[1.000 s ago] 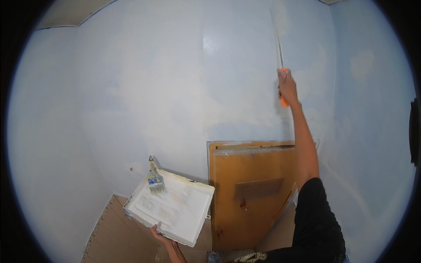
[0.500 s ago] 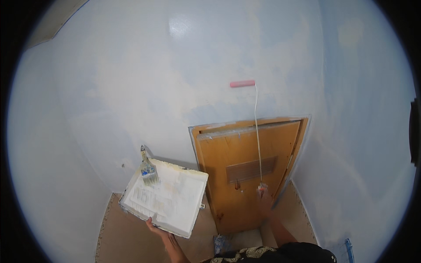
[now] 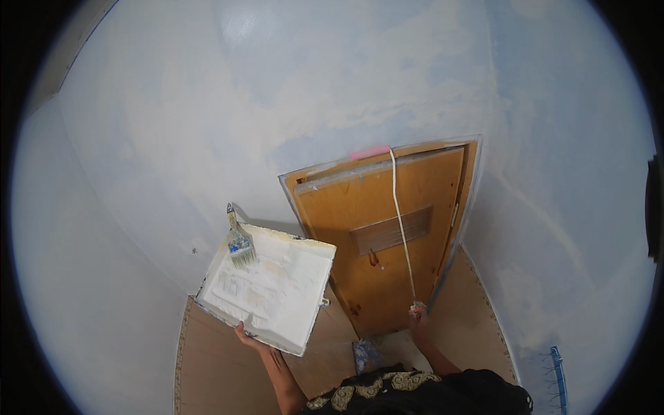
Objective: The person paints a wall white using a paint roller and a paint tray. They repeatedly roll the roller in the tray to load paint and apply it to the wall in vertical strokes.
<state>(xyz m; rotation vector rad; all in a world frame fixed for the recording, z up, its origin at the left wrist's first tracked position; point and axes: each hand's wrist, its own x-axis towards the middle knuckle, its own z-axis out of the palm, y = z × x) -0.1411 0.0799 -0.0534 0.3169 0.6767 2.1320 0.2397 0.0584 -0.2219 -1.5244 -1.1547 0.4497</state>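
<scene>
The wall (image 3: 200,131) looks partly coated, by my reading: whitish patches spread across it, while pale blue shows between them, notably in a band just above the door (image 3: 328,238). The side wall (image 3: 574,207) on the right is streaky too, with a lighter line running down it. Evening out those blue areas appears to be left, though paint and old finish are hard to tell apart.

The roller (image 3: 371,152) is at the top of the door frame (image 3: 473,166), its pink sleeve overlapping the frame's upper edge in view; I cannot tell whether it touches. The right hand (image 3: 418,312) is closed around its handle, low in front of the door.

The left hand (image 3: 247,337) grips the near edge of the tray (image 3: 318,244), most of its fingers hidden beneath. The tray is tilted and holds white paint (image 3: 283,294), spread thinly as far as I can judge. A brush (image 3: 241,247) rests in its far left corner, bristles inside, handle sticking out past the rim.
</scene>
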